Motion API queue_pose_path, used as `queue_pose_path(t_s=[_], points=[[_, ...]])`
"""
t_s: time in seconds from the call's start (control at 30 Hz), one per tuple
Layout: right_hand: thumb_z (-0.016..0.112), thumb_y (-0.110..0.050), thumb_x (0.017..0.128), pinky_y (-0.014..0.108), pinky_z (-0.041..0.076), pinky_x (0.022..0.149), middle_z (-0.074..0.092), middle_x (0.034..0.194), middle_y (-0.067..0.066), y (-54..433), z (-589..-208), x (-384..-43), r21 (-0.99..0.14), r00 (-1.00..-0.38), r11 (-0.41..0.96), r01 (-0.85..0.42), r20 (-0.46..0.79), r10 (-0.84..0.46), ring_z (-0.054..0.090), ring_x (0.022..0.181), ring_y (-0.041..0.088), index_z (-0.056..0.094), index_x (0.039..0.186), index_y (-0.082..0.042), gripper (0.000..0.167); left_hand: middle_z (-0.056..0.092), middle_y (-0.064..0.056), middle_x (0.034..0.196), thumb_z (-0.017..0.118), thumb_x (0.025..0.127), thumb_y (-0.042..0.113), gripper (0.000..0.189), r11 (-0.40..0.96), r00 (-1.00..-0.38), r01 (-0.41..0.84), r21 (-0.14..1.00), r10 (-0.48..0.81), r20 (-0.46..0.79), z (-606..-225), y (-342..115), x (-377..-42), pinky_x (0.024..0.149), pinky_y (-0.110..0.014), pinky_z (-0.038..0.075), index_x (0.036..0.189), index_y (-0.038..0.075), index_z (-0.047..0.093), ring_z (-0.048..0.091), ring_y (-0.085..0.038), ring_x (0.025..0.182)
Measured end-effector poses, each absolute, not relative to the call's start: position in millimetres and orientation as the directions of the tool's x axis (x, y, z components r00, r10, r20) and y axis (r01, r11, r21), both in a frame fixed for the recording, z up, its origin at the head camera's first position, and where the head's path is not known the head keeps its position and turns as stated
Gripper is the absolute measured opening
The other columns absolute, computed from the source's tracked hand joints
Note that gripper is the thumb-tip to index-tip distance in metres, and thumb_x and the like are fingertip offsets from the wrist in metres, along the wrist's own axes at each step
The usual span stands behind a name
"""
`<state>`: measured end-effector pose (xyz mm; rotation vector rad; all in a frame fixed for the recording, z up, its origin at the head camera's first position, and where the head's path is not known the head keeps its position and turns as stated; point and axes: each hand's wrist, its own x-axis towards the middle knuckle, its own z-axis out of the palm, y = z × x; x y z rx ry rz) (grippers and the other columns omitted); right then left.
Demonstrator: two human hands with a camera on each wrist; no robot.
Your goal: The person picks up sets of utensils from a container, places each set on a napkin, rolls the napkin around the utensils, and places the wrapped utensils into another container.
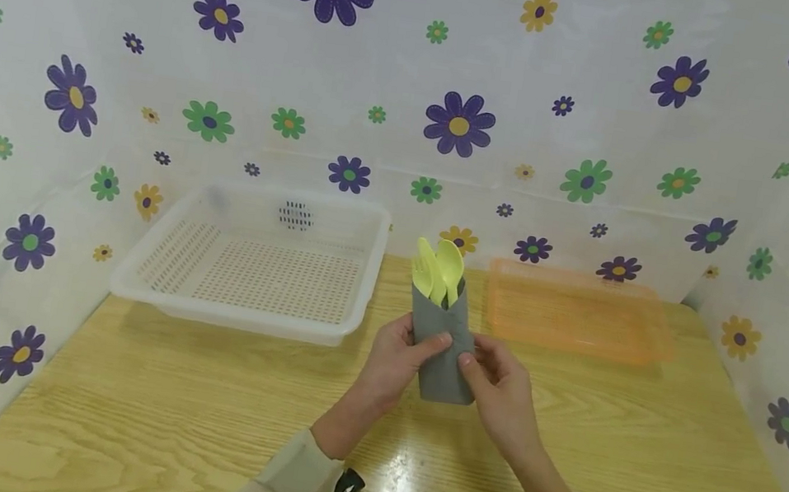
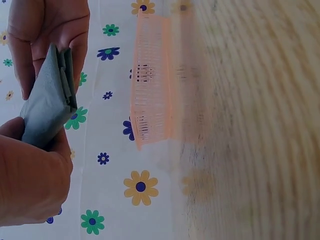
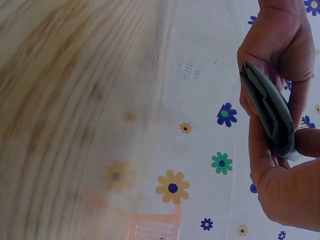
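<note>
A grey napkin (image 1: 439, 372), folded into a pocket, is held above the table between both hands. Out of its top stick a yellow-green spoon (image 1: 449, 263), a fork (image 1: 421, 276) and a third piece of cutlery, likely a knife, partly covered by the others. My left hand (image 1: 394, 362) grips the napkin's left side, thumb across the front. On the opposite edge my right hand (image 1: 502, 385) pinches it between thumb and fingers. Both wrist views show the folded layers at the napkin's lower end (image 2: 47, 107), (image 3: 270, 110); the cutlery is hidden there.
At the back left of the wooden table (image 1: 193, 411) stands a white perforated basket (image 1: 356, 307). A shallow orange basket (image 1: 658, 347) lies at the back right. A white sheet with printed flowers (image 1: 390, 54) hangs behind and along both sides.
</note>
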<state>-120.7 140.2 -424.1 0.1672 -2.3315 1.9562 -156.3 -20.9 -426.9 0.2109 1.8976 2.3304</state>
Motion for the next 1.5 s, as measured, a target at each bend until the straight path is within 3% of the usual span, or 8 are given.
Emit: queue_pose_path(t_s=[0.47, 0.77, 1.07, 1.17, 1.3, 1.4, 1.5], points=[[0.062, 0.0, 0.095, 0.025, 0.055, 0.074, 0.063, 0.107, 0.015, 141, -425, -122, -0.999, -0.998, 0.013, -0.053, 0.053, -0.031, 0.066, 0.087, 0.012, 0.056, 0.124, 0.008, 0.03, 0.073, -0.017, 0.107, 0.069, 0.093, 0.014, 0.031, -0.149, -0.99, -0.01, 0.989, 0.139, 0.011, -428, -21, -157, 0.088, -0.032, 0.054, 0.114, -0.008, 0.068, 0.069, -0.014, 0.097], [0.065, 0.001, 0.093, 0.025, 0.055, 0.074, 0.064, 0.105, 0.013, 140, -424, -120, -0.999, -0.999, -0.005, -0.038, 0.038, -0.029, 0.067, 0.087, 0.011, 0.056, 0.122, 0.009, 0.031, 0.068, -0.018, 0.12, 0.066, 0.095, 0.009, 0.033, -0.165, -0.986, 0.01, 0.986, 0.163, 0.038, -426, -21, -156, 0.095, -0.034, 0.051, 0.124, -0.006, 0.062, 0.065, -0.019, 0.109], [0.067, 0.0, 0.092, 0.023, 0.054, 0.075, 0.062, 0.108, 0.015, 140, -425, -122, -0.999, -0.999, 0.039, -0.029, 0.03, 0.033, 0.064, 0.091, 0.013, 0.056, 0.12, 0.007, 0.031, 0.068, -0.017, 0.118, 0.065, 0.095, 0.009, 0.032, -0.182, -0.987, 0.028, 0.983, 0.15, 0.056, -428, -20, -157, 0.092, -0.03, 0.051, 0.123, -0.006, 0.062, 0.065, -0.016, 0.106], [0.071, -0.005, 0.09, 0.021, 0.051, 0.075, 0.058, 0.114, 0.017, 141, -429, -123, -0.984, -0.992, 0.16, -0.074, 0.09, 0.091, 0.058, 0.097, 0.015, 0.053, 0.121, 0.005, 0.037, 0.068, -0.017, 0.12, 0.065, 0.095, 0.009, 0.032, -0.185, -0.988, 0.028, 0.982, 0.142, 0.055, -429, -20, -157, 0.093, -0.031, 0.051, 0.124, -0.006, 0.062, 0.064, -0.017, 0.108], [0.079, -0.007, 0.084, 0.025, 0.042, 0.077, 0.05, 0.11, 0.019, 142, -435, -123, -0.901, -0.943, 0.371, -0.224, 0.296, 0.15, 0.047, 0.096, 0.021, 0.05, 0.112, 0.004, 0.042, 0.067, -0.017, 0.122, 0.066, 0.095, 0.009, 0.034, -0.184, -0.991, 0.023, 0.983, 0.127, 0.046, -429, -19, -156, 0.094, -0.031, 0.05, 0.125, -0.005, 0.061, 0.064, -0.019, 0.111], [0.083, -0.003, 0.077, 0.032, 0.037, 0.074, 0.049, 0.097, 0.017, 141, -439, -124, -0.77, -0.857, 0.514, -0.379, 0.502, 0.12, 0.045, 0.088, 0.026, 0.055, 0.098, 0.002, 0.035, 0.068, -0.017, 0.121, 0.066, 0.095, 0.01, 0.034, -0.196, -0.992, 0.023, 0.98, 0.115, 0.046, -429, -18, -155, 0.093, -0.031, 0.051, 0.125, -0.006, 0.061, 0.065, -0.019, 0.109], [0.084, -0.001, 0.076, 0.034, 0.044, 0.068, 0.053, 0.086, 0.013, 140, -442, -124, -0.614, -0.764, 0.626, -0.481, 0.644, 0.045, 0.051, 0.079, 0.026, 0.061, 0.087, -0.002, 0.025, 0.068, -0.017, 0.12, 0.067, 0.094, 0.01, 0.034, -0.215, -0.993, 0.032, 0.976, 0.102, 0.055, -429, -17, -153, 0.091, -0.031, 0.053, 0.124, -0.006, 0.061, 0.066, -0.02, 0.107]])
